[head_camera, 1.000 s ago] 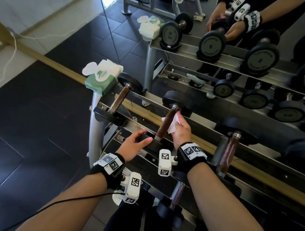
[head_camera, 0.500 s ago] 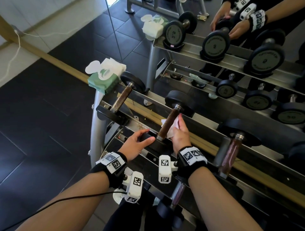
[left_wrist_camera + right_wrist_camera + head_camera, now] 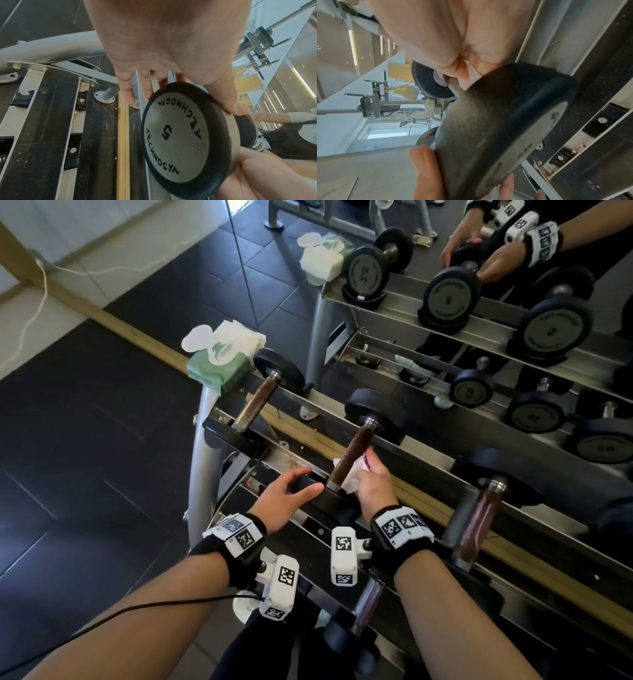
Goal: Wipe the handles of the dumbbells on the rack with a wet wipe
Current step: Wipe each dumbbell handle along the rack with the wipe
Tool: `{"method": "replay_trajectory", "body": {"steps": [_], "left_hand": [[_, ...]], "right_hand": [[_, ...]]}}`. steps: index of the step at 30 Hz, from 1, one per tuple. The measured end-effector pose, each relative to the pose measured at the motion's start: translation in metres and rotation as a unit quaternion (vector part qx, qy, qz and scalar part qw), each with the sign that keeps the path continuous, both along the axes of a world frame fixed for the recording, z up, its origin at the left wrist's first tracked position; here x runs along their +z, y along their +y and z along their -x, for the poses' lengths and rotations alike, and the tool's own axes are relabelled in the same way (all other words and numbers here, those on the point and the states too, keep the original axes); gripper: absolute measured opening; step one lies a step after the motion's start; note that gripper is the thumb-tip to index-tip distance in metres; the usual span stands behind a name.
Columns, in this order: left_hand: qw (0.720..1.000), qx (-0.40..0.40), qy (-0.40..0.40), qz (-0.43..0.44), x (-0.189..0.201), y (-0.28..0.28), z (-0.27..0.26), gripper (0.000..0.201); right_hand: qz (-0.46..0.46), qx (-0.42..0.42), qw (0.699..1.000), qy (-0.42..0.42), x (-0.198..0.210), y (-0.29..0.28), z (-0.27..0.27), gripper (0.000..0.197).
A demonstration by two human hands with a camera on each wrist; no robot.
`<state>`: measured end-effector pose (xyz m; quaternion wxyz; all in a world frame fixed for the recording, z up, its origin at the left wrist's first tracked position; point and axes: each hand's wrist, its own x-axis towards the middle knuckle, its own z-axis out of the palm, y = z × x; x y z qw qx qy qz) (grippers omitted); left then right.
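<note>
A dumbbell with a brown rusty handle point(image 3: 352, 453) lies across the top shelf of the rack point(image 3: 308, 402), second from the left. My right hand point(image 3: 371, 479) holds a white wet wipe point(image 3: 352, 474) wrapped against the lower part of that handle. My left hand point(image 3: 289, 493) grips the rim of the dumbbell's near black weight plate point(image 3: 181, 138), thumb on one side and fingers on the other. In the right wrist view the same plate point(image 3: 501, 121) fills the frame and the wipe point(image 3: 472, 75) shows under my fingers.
A green pack of wet wipes point(image 3: 219, 361) sits on the rack's left end beside another dumbbell point(image 3: 255, 405). A third dumbbell point(image 3: 479, 518) lies to the right, others on lower shelves. A mirror behind reflects the rack and my hands. Dark floor tiles lie at left.
My right hand with the wipe has slid down the handle toward the near plate. My left hand has stayed on the plate.
</note>
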<state>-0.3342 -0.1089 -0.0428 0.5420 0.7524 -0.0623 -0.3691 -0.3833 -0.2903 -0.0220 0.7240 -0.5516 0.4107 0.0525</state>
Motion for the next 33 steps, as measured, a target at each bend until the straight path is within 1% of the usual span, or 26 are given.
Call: {"method": "replay_trajectory", "body": {"steps": [3, 6, 8, 9, 12, 15, 17, 21, 24, 25, 28, 30, 31, 33], "left_hand": [[1.0, 0.001, 0.002, 0.003, -0.001, 0.0, 0.001, 0.071], [1.0, 0.008, 0.007, 0.004, -0.003, -0.001, 0.001, 0.071], [1.0, 0.009, 0.009, 0.005, -0.005, -0.001, 0.001, 0.072], [1.0, 0.008, 0.01, 0.005, -0.005, 0.0, 0.001, 0.072], [1.0, 0.006, 0.011, 0.002, -0.003, -0.001, 0.001, 0.075], [1.0, 0.012, 0.018, 0.005, 0.001, -0.002, 0.003, 0.077], [1.0, 0.007, 0.023, 0.003, 0.005, -0.002, 0.003, 0.078], [0.999, -0.006, 0.036, -0.006, 0.013, -0.002, 0.0, 0.081], [0.999, -0.025, 0.021, -0.04, 0.019, -0.002, -0.002, 0.081], [0.998, -0.034, 0.018, -0.052, 0.02, -0.003, -0.003, 0.081], [0.993, -0.072, 0.008, -0.094, 0.024, -0.002, -0.009, 0.076], [0.989, -0.092, -0.012, -0.112, 0.029, -0.004, -0.014, 0.074], [0.991, -0.088, -0.028, -0.102, 0.034, -0.006, -0.017, 0.075], [0.994, -0.076, -0.062, -0.049, 0.046, -0.011, -0.024, 0.078]], "right_hand": [[0.021, -0.02, 1.0, 0.003, 0.003, 0.006, 0.012, 0.059], [0.027, -0.012, 0.999, -0.012, 0.005, 0.015, 0.025, 0.06], [0.025, -0.019, 0.999, -0.009, 0.004, 0.016, 0.024, 0.062], [0.023, -0.026, 0.999, 0.0, 0.004, 0.015, 0.021, 0.061], [0.0, -0.04, 0.999, 0.029, 0.002, 0.008, 0.007, 0.044], [-0.019, -0.022, 0.999, 0.029, 0.0, 0.003, 0.0, 0.04], [-0.019, -0.022, 0.999, 0.027, 0.001, 0.002, 0.005, 0.031], [-0.017, -0.015, 0.999, 0.032, 0.007, 0.001, 0.016, 0.033], [-0.012, 0.011, 0.999, 0.033, 0.017, -0.003, 0.02, 0.029], [-0.007, 0.028, 0.999, 0.028, 0.02, -0.005, 0.021, 0.029], [0.049, 0.086, 0.995, 0.024, 0.032, -0.01, 0.025, 0.045], [0.082, 0.1, 0.991, 0.027, 0.04, -0.011, 0.025, 0.045], [0.102, 0.108, 0.989, 0.024, 0.044, -0.011, 0.024, 0.044], [0.147, 0.122, 0.981, 0.022, 0.053, -0.009, 0.02, 0.037]]}}
